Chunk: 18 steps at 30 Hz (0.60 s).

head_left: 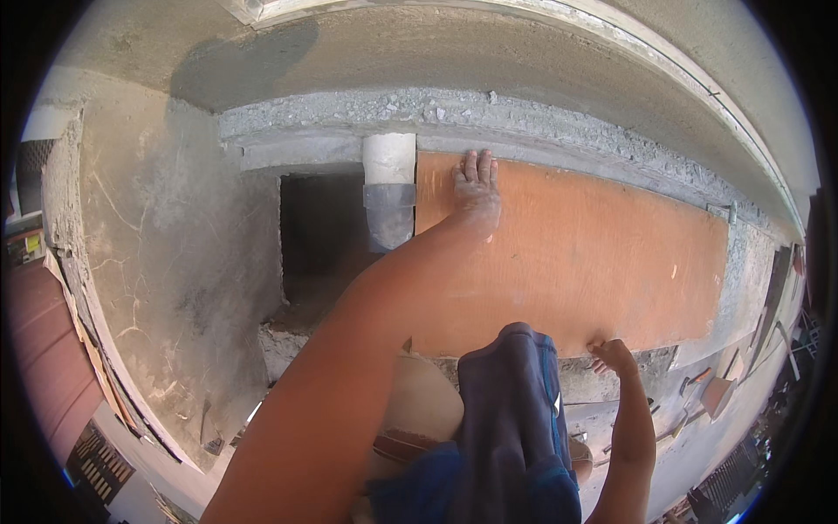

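Note:
A reddish-brown plywood board (567,253) covers much of a hole framed by rough concrete. My left hand (477,185) lies on the board near its far left corner, palm down with fingers stretched forward and dusted grey. At the near edge, my right hand (613,355) has its fingers curled against the board's rim; part of the grip is hidden. Just left of the board stands a pipe, white above with a grey elbow (389,210) below. Farther left, a dark opening (321,236) stays uncovered, its inside too dark to make out.
A rough concrete ledge (436,106) runs along the far side, and a cracked, dusty concrete wall (166,244) rises on the left. A small metal piece (731,212) stands by the board's far right corner. Several tools, one with an orange handle (698,376), lie at the lower right.

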### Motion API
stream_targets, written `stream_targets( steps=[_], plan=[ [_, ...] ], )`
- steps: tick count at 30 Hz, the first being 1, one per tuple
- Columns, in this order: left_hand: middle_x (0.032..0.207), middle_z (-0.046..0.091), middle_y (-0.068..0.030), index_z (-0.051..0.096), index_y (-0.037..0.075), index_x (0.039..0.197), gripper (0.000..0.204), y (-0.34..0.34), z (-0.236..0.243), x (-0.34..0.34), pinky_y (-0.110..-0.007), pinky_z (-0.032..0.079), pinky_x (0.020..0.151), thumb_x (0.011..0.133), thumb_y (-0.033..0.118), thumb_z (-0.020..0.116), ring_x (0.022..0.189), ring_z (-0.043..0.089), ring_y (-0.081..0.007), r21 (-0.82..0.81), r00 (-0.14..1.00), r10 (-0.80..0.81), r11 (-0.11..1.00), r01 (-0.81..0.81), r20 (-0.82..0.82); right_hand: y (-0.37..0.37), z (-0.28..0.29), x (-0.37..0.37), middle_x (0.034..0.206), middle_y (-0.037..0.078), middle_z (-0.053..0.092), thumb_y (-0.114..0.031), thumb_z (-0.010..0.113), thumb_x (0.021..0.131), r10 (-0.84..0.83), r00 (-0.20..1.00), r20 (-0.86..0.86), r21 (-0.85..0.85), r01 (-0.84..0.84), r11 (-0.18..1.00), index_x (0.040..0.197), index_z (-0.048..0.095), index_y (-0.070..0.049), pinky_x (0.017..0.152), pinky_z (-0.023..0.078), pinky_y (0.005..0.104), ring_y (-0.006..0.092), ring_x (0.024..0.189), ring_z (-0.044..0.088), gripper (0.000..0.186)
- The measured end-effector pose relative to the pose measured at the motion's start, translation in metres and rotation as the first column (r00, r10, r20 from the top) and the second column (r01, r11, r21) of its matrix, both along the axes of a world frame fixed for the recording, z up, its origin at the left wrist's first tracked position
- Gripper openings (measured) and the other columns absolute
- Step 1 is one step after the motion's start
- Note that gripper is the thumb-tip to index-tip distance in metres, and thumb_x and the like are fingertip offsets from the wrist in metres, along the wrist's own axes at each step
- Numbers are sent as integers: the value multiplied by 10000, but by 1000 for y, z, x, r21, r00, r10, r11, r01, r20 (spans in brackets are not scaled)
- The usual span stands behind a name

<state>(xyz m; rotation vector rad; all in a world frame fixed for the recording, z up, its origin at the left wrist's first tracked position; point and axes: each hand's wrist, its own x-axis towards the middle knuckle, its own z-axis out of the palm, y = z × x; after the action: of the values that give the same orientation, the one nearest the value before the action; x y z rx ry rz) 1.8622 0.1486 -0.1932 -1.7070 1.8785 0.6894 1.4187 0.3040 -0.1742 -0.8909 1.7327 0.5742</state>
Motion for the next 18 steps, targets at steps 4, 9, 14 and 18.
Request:
stream_targets(
  steps=[4, 9, 14, 18],
  plan=[
    [1612, -40, -229, -20, -51, 1525, 1419, -3, 4, -2, -564, 115, 1177, 596, 531, 882, 1480, -12, -446, 42, 997, -53, 998, 51, 49, -4, -5, -1, 654, 204, 664, -416, 708, 851, 6, 1000, 10, -60, -6, 998, 733, 646, 108, 501, 578, 359, 261, 559, 686, 541],
    [1608, -68, -235, -33, -32, 1530, 1391, -10, 10, -11, -559, 138, 1176, 624, 495, 881, 1475, -27, -456, 93, 989, -76, 994, 65, 124, 7, -18, -4, 614, 182, 655, -359, 722, 841, -32, 999, 11, -181, 34, 983, 714, 656, 99, 472, 557, 328, 247, 540, 680, 480],
    [1589, -48, -286, -40, -96, 1501, 1420, -3, 12, -15, -512, 103, 1201, 612, 528, 875, 1471, -8, -466, 114, 981, -115, 989, 97, 158, 25, -26, 0, 593, 152, 652, -292, 741, 823, -82, 996, -43, -215, 71, 974, 711, 670, 84, 483, 555, 330, 223, 545, 681, 399],
    [1574, -29, -322, -32, -141, 1479, 1427, -2, 6, -13, -484, 88, 1210, 602, 513, 884, 1468, -4, -473, 83, 971, -167, 985, 154, 174, 24, -20, -1, 638, 175, 672, -306, 748, 827, -126, 992, 24, -225, 128, 966, 694, 657, 87, 489, 558, 350, 240, 543, 677, 425]
  ],
)
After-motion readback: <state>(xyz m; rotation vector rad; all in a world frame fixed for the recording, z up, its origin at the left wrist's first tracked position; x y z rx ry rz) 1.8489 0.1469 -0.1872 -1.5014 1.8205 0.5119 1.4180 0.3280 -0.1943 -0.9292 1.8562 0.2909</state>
